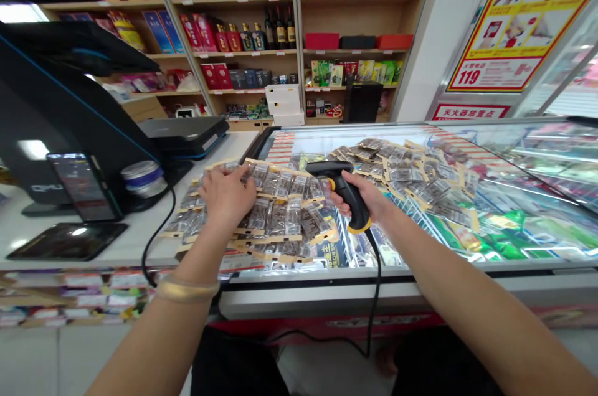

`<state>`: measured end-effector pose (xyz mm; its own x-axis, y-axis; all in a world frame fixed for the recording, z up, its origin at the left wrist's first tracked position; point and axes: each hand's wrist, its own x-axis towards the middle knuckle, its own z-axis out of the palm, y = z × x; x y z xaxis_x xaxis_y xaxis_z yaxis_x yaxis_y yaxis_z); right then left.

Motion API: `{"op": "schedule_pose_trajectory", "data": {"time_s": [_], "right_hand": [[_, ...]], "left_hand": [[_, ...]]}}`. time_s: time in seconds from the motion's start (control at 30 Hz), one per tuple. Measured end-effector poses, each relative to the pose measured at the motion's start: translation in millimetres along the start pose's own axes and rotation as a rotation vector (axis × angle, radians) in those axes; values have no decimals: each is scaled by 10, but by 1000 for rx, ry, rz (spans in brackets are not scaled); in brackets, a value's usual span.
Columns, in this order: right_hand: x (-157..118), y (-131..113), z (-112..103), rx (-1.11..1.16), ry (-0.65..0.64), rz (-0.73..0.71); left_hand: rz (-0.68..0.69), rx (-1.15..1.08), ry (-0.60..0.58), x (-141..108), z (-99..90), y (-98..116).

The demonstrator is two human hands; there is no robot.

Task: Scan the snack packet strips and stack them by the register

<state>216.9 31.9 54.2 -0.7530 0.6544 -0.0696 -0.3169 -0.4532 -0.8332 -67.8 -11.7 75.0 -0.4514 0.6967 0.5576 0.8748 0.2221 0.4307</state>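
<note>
My right hand is wrapped round the handle of a black and yellow barcode scanner. The scanner's head points left, over the edge of a pile of small clear packets with dark contents and tan strips. On the left part of that pile rests my left hand, its fingers apart and slightly bent, touching the packets; the fingertips are partly hidden. A second heap of similar packets lies to the right of the scanner, on the freezer's glass top.
A black cable hangs from the scanner down past the freezer's front edge. Left of the packets stand a phone, a round tub and a dark checkout terminal. Shelves with boxes and bottles line the back.
</note>
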Motion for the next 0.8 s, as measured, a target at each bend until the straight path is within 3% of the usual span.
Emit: {"op": "schedule_pose_trajectory", "data": {"time_s": [0.23,0.33,0.43,0.6,0.7,0.8], "right_hand": [[-10,-35,-31,24,-4,3],[-113,-144,-68,29,15,-29],[-320,-304,-205,30,67,-83],[-757,-553,-593,3,205,-186],[-972,-627,-811,-22,271,-225],[-1112,-632,-954,-22,304,-242]], "left_hand": [[123,-51,107,-21,-11,112],[174,-133,124,-50,-17,376],[253,-278,79,-133,68,769],[300,-578,-132,-381,502,1485],[149,-690,-295,-522,857,1800],[1,-737,-351,-595,1154,1964]]}}
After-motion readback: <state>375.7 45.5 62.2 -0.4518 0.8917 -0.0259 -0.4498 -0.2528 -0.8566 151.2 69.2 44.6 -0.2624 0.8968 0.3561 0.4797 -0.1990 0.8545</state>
